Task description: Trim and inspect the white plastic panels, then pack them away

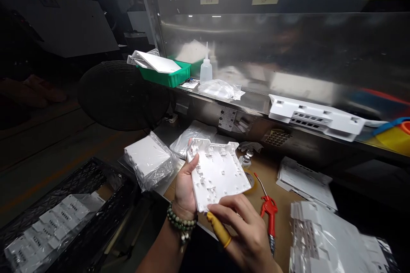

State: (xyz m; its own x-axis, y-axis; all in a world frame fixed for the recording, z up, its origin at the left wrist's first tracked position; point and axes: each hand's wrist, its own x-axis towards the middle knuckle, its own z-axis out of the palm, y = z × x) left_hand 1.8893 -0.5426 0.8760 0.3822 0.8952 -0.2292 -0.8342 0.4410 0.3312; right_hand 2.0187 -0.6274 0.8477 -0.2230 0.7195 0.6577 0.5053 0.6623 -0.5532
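My left hand (184,190) grips a flat white plastic panel (218,172) by its left edge, ribbed inner side up, over the workbench. My right hand (246,232) touches the panel's near edge with its fingertips while its fingers curl round a yellow tool handle (219,229). A bead bracelet sits on my left wrist.
A red air blow gun (270,213) lies right of my hands. White panels are stacked at right (320,239) and bagged at left (149,164). A black crate (92,175) holds bagged parts. On the metal shelf stand a green bin (166,77), a squeeze bottle (206,68) and a long white part (315,116). A black fan (123,94) stands left.
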